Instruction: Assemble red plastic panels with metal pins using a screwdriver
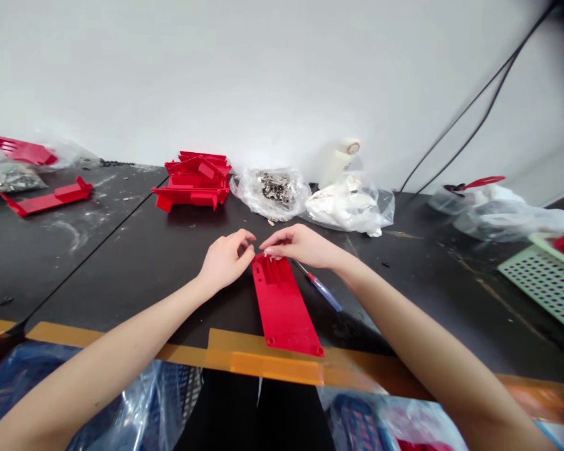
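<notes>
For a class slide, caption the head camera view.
Left hand and right hand meet over a flat red plastic panel on a black workbench.

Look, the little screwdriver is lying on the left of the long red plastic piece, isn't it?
Not quite: the screwdriver lies on the right of the long red plastic piece, not the left, just past the right hand. The head view shows it.

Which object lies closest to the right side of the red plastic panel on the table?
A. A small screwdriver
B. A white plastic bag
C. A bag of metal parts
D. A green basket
A. The small screwdriver lies right beside the red plastic panel, its tip just below the right hand.
</notes>
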`<state>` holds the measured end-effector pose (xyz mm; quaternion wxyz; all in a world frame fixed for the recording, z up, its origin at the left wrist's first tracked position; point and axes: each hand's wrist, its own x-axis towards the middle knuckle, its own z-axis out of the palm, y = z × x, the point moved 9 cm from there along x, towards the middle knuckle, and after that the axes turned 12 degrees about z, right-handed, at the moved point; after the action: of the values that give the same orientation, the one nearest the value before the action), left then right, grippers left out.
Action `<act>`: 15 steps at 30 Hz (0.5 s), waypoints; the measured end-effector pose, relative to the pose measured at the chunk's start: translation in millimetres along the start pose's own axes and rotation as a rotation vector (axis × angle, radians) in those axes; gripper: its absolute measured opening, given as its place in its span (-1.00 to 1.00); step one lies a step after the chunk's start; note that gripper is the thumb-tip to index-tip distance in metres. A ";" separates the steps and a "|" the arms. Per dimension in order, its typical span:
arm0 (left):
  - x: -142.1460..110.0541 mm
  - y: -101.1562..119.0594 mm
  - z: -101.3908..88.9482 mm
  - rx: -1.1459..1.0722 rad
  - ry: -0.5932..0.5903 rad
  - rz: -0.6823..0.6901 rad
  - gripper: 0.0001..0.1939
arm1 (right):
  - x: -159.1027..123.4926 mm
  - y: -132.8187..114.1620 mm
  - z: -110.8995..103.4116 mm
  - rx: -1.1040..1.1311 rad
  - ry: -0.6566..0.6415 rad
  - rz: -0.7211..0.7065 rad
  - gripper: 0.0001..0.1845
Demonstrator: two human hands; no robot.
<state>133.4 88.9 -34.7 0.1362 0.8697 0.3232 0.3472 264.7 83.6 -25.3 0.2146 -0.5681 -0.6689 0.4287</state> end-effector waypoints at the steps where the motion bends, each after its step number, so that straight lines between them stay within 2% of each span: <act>1: -0.4 -2.3 3.2 -0.026 -0.020 -0.020 -0.82 | -0.8 -0.9 0.5 -0.039 0.022 -0.013 -0.82; 5: -1.2 -6.3 12.3 -0.104 -0.087 -0.062 -0.80 | -2.8 -5.9 0.9 -0.163 0.112 -0.071 -0.89; 15: -1.0 -5.8 13.5 -0.140 -0.103 -0.067 -0.78 | -5.1 -13.0 6.2 -0.295 0.141 -0.128 -0.90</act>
<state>139.5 92.4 -47.6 0.2247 0.8635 0.3197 0.3189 253.7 76.9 -16.9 0.2021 -0.5782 -0.7428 0.2704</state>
